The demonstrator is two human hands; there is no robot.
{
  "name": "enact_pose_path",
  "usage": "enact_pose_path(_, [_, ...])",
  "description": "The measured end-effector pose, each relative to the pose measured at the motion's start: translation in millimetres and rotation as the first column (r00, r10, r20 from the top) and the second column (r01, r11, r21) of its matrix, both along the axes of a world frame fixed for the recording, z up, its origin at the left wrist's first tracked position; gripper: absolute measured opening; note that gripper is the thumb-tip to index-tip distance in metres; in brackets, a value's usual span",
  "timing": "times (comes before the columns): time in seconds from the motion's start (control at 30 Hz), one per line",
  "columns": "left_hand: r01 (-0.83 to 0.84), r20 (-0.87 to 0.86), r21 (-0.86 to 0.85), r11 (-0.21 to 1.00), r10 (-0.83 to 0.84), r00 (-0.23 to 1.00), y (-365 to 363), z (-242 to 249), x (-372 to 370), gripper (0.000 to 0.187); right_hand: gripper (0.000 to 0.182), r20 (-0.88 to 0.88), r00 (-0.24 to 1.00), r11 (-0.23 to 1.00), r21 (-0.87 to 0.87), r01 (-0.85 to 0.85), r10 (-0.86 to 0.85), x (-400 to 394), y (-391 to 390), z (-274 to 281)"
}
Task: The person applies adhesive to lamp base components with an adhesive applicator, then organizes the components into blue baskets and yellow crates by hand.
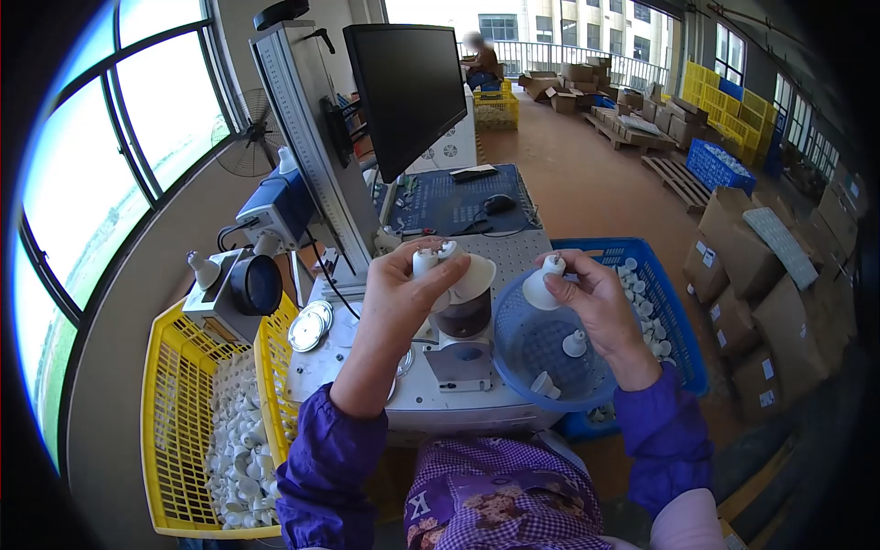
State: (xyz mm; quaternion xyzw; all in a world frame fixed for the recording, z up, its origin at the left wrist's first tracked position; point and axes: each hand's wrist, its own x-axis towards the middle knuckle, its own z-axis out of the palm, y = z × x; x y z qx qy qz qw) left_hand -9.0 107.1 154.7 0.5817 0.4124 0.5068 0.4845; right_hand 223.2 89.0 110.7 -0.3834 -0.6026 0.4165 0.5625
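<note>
My left hand (pixel 403 284) is closed around white bulb housings, more than one, their narrow pin ends up; the wide cone of one housing (pixel 477 278) points right. These housings are just above a dark round fixture (pixel 463 319) on the worktop. In my right hand (pixel 596 301), fingers and thumb pinch a single white bulb housing (pixel 541 291), its pins up and flared end down. It hangs over a round blue basket (pixel 515 376), where two loose housings lie, one of them this upright housing (pixel 575 344).
On the left, a yellow crate (pixel 174 431) holds many housings. A blue crate (pixel 683 353) with more stands right. A machine column (pixel 302 137) with a dark lens (pixel 256 284) and a monitor (pixel 408 96) rise ahead. Cartons (pixel 761 312) line the right; a person (pixel 481 64) sits far back.
</note>
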Motion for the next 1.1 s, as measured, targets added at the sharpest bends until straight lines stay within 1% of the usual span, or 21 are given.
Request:
enact_pose_path(0.03, [0.001, -0.004, 0.003, 1.000, -0.001, 1.000, -6.8, 1.4, -5.5, 0.036, 0.030, -0.012, 1.000, 0.999, 0.044, -0.023, 0.024, -10.5, 7.0, 6.2])
enact_pose_path(0.07, [-0.053, 0.081, 0.043, 0.998, 0.050, 0.996, -14.3, 2.3, -12.0, 0.033, 0.030, -0.025, 0.999, 0.995, 0.088, -0.045, 0.047, -20.9, 13.3, 11.6])
enact_pose_path(0.1, [-0.111, 0.168, 0.077, 0.991, 0.097, 0.981, -21.3, 1.5, -19.1, 0.030, 0.030, -0.031, 0.998, 0.995, 0.089, -0.043, 0.046, -31.8, 19.7, 15.9])
enact_pose_path(0.13, [-0.111, 0.163, 0.077, 0.991, 0.098, 0.982, -28.0, -1.1, -27.6, 0.030, 0.030, 0.019, 0.998, 0.992, 0.117, -0.055, 0.054, -43.1, 26.7, 19.1])
enact_pose_path(0.17, [-0.144, 0.214, 0.085, 0.986, 0.123, 0.969, -35.0, -4.3, -37.2, 0.027, 0.030, 0.069, 0.996, 0.987, 0.144, -0.071, 0.061, -52.5, 32.7, 20.6])
enact_pose_path(0.2, [-0.178, 0.266, 0.091, 0.980, 0.149, 0.953, -42.1, -8.6, -45.5, 0.025, 0.030, 0.067, 0.996, 0.987, 0.144, -0.075, 0.066, -60.4, 38.9, 19.9])
enact_pose_path(0.23, [-0.184, 0.265, 0.091, 0.979, 0.154, 0.952, -48.6, -14.2, -51.8, 0.025, 0.030, 0.152, 0.988, 0.974, 0.223, -0.049, 0.015, -67.7, 45.7, 17.6])
enact_pose_path(0.27, [-0.197, 0.297, 0.052, 0.979, 0.173, 0.939, -54.5, -20.5, -57.5, 0.023, 0.030, 0.233, 0.972, 0.952, 0.303, -0.031, -0.043, -72.3, 50.8, 15.1])
enact_pose_path(0.3, [-0.207, 0.329, 0.012, 0.978, 0.192, 0.925, -59.6, -27.1, -63.0, 0.022, 0.030, 0.235, 0.971, 0.952, 0.304, -0.036, -0.038, -75.0, 53.4, 11.8])
enact_pose_path(0.37, [-0.210, 0.324, -0.003, 0.978, 0.199, 0.925, -67.1, -40.2, -72.2, 0.020, 0.030, 0.315, 0.943, 0.937, 0.350, -0.011, -0.107, -79.9, 55.8, 5.9])
enact_pose_path(0.4, [-0.200, 0.337, -0.031, 0.979, 0.198, 0.920, -70.3, -46.5, -75.2, 0.019, 0.030, 0.321, 0.942, 0.938, 0.347, -0.016, -0.102, -81.1, 55.5, 6.6])
enact_pose_path(0.47, [-0.198, 0.354, -0.094, 0.976, 0.218, 0.909, -76.5, -53.6, -76.1, 0.019, 0.030, 0.378, 0.902, 0.899, 0.437, 0.024, -0.208, -82.6, 53.2, 8.4])
enact_pose_path(0.5, [-0.197, 0.357, -0.096, 0.976, 0.219, 0.908, -78.1, -58.1, -76.3, 0.019, 0.030, 0.381, 0.901, 0.900, 0.436, 0.023, -0.208, -83.6, 53.1, 7.0])
enact_pose_path(0.57, [-0.174, 0.343, -0.128, 0.976, 0.209, 0.916, -80.0, -67.7, -76.1, 0.018, 0.031, 0.330, 0.928, 0.934, 0.353, 0.049, -0.173, -84.6, 52.8, 4.3])
enact_pose_path(0.6, [-0.163, 0.360, -0.153, 0.975, 0.208, 0.910, -81.7, -69.8, -73.4, 0.018, 0.031, 0.333, 0.927, 0.934, 0.355, 0.048, -0.174, -84.4, 53.3, 3.7])
enact_pose_path(0.67, [-0.154, 0.373, -0.143, 0.978, 0.197, 0.907, -83.0, -78.2, -70.8, 0.018, 0.032, 0.325, 0.929, 0.920, 0.391, 0.036, -0.175, -83.8, 54.4, 2.9])
enact_pose_path(0.9, [-0.103, 0.366, -0.197, 0.975, 0.170, 0.915, -89.5, -95.5, -63.5, 0.019, 0.035, 0.335, 0.927, 0.927, 0.374, 0.035, -0.171, -83.1, 53.5, 2.1])
enact_pose_path(0.97, [-0.077, 0.368, -0.305, 0.949, 0.192, 0.910, -91.9, -95.5, -61.5, 0.019, 0.036, 0.352, 0.920, 0.927, 0.373, 0.029, -0.170, -82.3, 54.2, 1.3])
enact_pose_path(1.0, [-0.077, 0.367, -0.306, 0.949, 0.192, 0.910, -92.3, -96.5, -60.5, 0.019, 0.036, 0.352, 0.921, 0.928, 0.372, 0.030, -0.170, -81.7, 54.8, 1.1])
enact_pose_path(1.07, [-0.063, 0.390, -0.310, 0.949, 0.188, 0.901, -92.5, -98.6, -58.3, 0.020, 0.036, 0.351, 0.931, 0.949, 0.314, -0.013, -0.103, -80.1, 56.8, 1.5])
enact_pose_path(1.1, [-0.062, 0.389, -0.312, 0.948, 0.186, 0.902, -92.7, -99.8, -57.2, 0.020, 0.036, 0.350, 0.931, 0.950, 0.312, -0.011, -0.104, -79.3, 57.5, 1.7])
